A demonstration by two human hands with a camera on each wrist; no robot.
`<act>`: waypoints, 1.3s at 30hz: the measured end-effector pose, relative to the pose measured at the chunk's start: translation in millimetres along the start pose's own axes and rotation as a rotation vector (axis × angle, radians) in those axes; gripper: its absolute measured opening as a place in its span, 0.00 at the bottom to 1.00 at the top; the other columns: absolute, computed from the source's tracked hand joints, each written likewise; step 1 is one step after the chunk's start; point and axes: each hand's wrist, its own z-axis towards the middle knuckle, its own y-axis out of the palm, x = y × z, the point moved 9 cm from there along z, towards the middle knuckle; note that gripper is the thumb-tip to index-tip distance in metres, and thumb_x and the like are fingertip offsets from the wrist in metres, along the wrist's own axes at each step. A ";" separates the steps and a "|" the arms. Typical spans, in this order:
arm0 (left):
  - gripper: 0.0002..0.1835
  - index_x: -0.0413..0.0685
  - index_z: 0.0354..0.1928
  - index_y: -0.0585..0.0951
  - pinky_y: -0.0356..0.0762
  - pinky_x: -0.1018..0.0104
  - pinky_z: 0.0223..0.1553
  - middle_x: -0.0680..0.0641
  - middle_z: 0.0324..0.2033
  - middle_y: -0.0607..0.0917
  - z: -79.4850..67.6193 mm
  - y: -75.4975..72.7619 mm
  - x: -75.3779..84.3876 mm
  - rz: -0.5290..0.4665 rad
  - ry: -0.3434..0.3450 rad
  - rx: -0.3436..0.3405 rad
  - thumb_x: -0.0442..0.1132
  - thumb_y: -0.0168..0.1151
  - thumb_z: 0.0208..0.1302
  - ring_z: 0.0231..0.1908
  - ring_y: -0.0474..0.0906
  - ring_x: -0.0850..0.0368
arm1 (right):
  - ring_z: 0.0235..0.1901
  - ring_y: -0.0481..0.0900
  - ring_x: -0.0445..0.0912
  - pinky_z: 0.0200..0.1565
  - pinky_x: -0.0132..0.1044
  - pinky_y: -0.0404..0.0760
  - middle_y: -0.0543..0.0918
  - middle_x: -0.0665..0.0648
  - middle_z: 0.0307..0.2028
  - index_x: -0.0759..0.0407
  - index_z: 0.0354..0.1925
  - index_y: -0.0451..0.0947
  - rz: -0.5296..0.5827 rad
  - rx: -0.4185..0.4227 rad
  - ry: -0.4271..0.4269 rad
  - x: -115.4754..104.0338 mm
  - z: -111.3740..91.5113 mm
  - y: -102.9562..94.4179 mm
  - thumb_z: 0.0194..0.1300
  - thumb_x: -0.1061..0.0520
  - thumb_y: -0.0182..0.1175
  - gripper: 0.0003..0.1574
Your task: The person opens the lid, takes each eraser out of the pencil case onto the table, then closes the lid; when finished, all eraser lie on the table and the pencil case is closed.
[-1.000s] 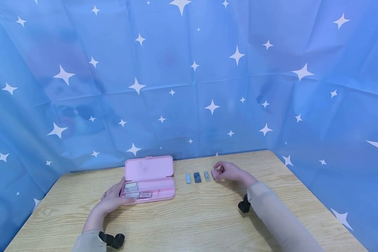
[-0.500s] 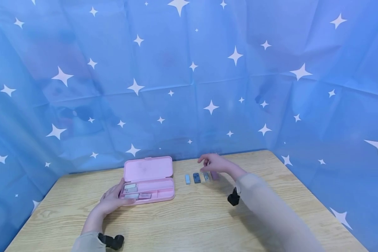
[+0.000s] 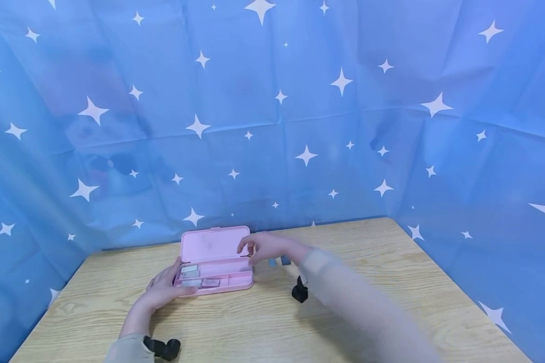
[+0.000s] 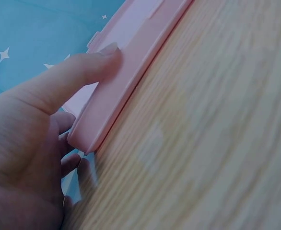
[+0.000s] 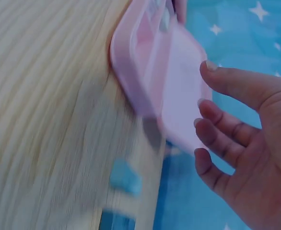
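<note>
Clamped at the left, with left hand (image 3: 163,288) gripping one end of an open, rectangular pink plastic case (image 3: 229,289), thumb over the front rim. Loose at the right, with right hand (image 3: 263,247) holding nothing visible, fingers apart and lightly bent beside the raised pink lid (image 3: 213,242); impossible to tell whether touching it.

Backed by creased blue cloth with white stars (image 3: 272,166) and set near the rear edge of a pale wood-grain table (image 3: 236,327). Could slide over that edge if pushed at the lid, or swing shut if knocked there.

Divided inside, with two small pale rectangular blocks (image 3: 189,268) in the rear compartment, and another pale block (image 3: 192,284) and a mauve-pink block (image 3: 210,283) in front. Could spill if tilted by too hard a left-hand pull.

See also, right of the case and partly screened, a small light-blue block (image 3: 272,262) and dark-blue block (image 3: 285,260). Could be brushed askew by a low right wrist.
</note>
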 end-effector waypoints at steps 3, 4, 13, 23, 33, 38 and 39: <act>0.64 0.43 0.76 0.41 0.30 0.30 0.63 0.28 0.72 0.46 -0.9 0.2 0.9 -0.007 -0.001 0.001 0.58 0.72 0.50 0.69 0.37 0.25 | 0.31 0.71 0.41 0.32 0.31 0.72 0.79 0.57 0.39 0.55 0.55 0.77 -0.083 -0.031 -0.039 -15.5 15.2 11.7 0.62 0.62 0.65 0.22; 0.63 0.43 0.76 0.41 0.30 0.29 0.63 0.28 0.72 0.46 -1.1 0.3 0.8 -0.007 -0.003 0.003 0.58 0.72 0.50 0.69 0.37 0.25 | 0.32 0.70 0.41 0.32 0.31 0.72 0.79 0.56 0.39 0.53 0.55 0.78 -0.123 -0.037 -0.048 -19.4 20.1 15.4 0.61 0.61 0.65 0.22; 0.63 0.43 0.76 0.42 0.30 0.29 0.63 0.28 0.72 0.47 0.8 1.2 -2.5 0.010 -0.007 0.008 0.59 0.72 0.50 0.69 0.37 0.26 | 0.36 0.70 0.40 0.39 0.28 0.70 0.78 0.54 0.40 0.47 0.53 0.80 -0.306 -0.069 -0.083 -41.5 49.1 46.1 0.59 0.61 0.67 0.24; 0.63 0.44 0.77 0.41 0.29 0.30 0.64 0.29 0.72 0.46 -0.9 -0.4 0.0 0.002 -0.003 0.008 0.58 0.72 0.51 0.69 0.36 0.26 | 0.34 0.70 0.38 0.39 0.26 0.71 0.76 0.49 0.37 0.40 0.50 0.81 -0.385 -0.094 -0.067 -48.6 63.9 65.2 0.57 0.61 0.71 0.25; 0.63 0.43 0.76 0.41 0.30 0.30 0.63 0.28 0.72 0.46 -2.2 -1.3 2.7 0.008 0.002 0.005 0.57 0.72 0.51 0.69 0.37 0.25 | 0.33 0.70 0.39 0.37 0.26 0.71 0.75 0.49 0.35 0.40 0.52 0.81 -0.441 -0.114 -0.076 -49.2 67.0 73.3 0.57 0.62 0.70 0.27; 0.63 0.42 0.76 0.42 0.30 0.30 0.63 0.28 0.72 0.47 -2.2 -1.5 2.2 0.014 0.002 0.007 0.57 0.72 0.51 0.69 0.37 0.26 | 0.33 0.70 0.39 0.37 0.26 0.71 0.75 0.47 0.35 0.40 0.52 0.80 -0.439 -0.119 -0.071 -48.7 68.0 74.3 0.57 0.63 0.69 0.27; 0.62 0.42 0.76 0.42 0.30 0.30 0.63 0.28 0.72 0.47 -2.3 -1.4 2.1 0.014 0.001 0.007 0.57 0.72 0.51 0.69 0.37 0.26 | 0.33 0.70 0.39 0.36 0.26 0.71 0.75 0.47 0.35 0.39 0.52 0.80 -0.438 -0.122 -0.071 -48.7 68.2 74.6 0.57 0.63 0.69 0.27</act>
